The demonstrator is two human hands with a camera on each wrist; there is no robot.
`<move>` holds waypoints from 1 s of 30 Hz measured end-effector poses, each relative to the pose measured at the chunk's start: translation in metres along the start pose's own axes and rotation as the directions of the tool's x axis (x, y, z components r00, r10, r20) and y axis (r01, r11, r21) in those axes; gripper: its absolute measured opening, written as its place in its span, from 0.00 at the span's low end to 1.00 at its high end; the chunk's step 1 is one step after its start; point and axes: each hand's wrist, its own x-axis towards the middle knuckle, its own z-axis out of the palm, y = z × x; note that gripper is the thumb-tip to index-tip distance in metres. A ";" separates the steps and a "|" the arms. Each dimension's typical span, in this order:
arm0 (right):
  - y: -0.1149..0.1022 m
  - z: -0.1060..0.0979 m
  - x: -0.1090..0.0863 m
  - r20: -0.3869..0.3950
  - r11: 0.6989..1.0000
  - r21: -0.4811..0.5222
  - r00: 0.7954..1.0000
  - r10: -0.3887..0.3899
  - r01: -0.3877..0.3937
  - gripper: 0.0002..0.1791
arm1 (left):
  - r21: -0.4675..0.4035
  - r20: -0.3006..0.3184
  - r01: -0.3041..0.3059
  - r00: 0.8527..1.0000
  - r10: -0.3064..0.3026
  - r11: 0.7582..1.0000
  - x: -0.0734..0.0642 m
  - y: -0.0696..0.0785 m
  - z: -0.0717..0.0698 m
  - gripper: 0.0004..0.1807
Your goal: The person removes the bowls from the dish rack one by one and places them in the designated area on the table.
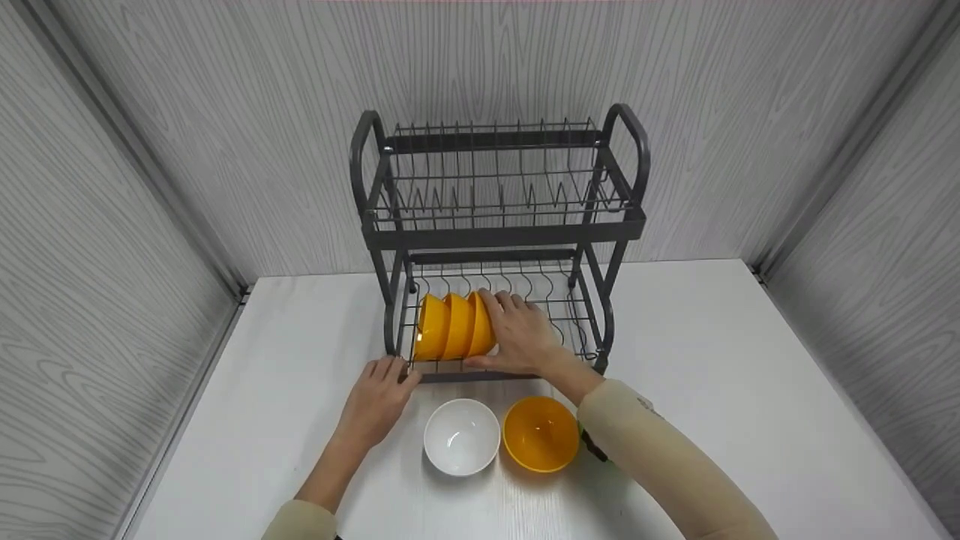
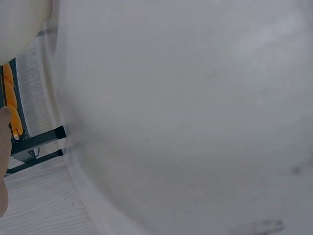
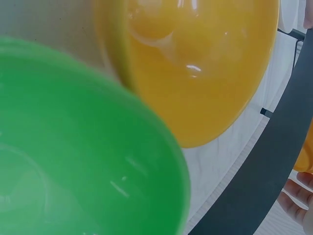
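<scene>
So my right hand (image 1: 523, 337) is pinching the endmost orange bowl (image 1: 481, 328). Left hand (image 1: 380, 397) is just gripping the dish rack (image 1: 502, 237).

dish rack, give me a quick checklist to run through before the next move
1. Left hand touching the dish rack at its front left corner: ok
2. Three racked orange bowls in a row, on edge: ok
3. Right hand released from the rightmost racked bowl: cannot tell
4. White bowl and front orange bowl upright on the table: ok
5. Green bowl unobstructed in the head view: not ok, right sleeve hides most
</scene>
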 end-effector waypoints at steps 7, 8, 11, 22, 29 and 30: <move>0.000 -0.001 0.002 0.016 1.000 -0.025 1.000 0.007 -0.006 0.67 | 0.037 0.015 -0.005 1.000 0.004 0.999 0.002 0.000 -0.002 0.19; 0.000 -0.001 0.002 0.021 1.000 -0.023 1.000 0.010 -0.009 0.67 | 0.042 0.015 -0.007 1.000 0.006 0.999 0.002 0.000 -0.002 0.19; -0.001 0.000 0.003 0.025 1.000 -0.016 1.000 0.014 -0.014 0.67 | 0.035 0.007 -0.009 1.000 0.009 0.999 0.002 0.000 -0.001 0.19; -0.001 0.000 0.003 0.023 0.999 -0.040 1.000 0.008 -0.007 0.66 | 0.012 -0.003 -0.009 1.000 0.009 1.000 0.000 0.000 0.000 0.18; 0.000 -0.001 0.004 0.010 0.998 -0.064 1.000 -0.008 0.009 0.66 | -0.003 -0.019 -0.006 1.000 0.006 1.000 0.000 0.000 0.001 0.15; 0.000 -0.001 0.004 0.009 0.998 -0.066 1.000 -0.011 0.011 0.66 | -0.010 -0.026 -0.006 1.000 0.006 1.000 0.000 0.000 0.001 0.15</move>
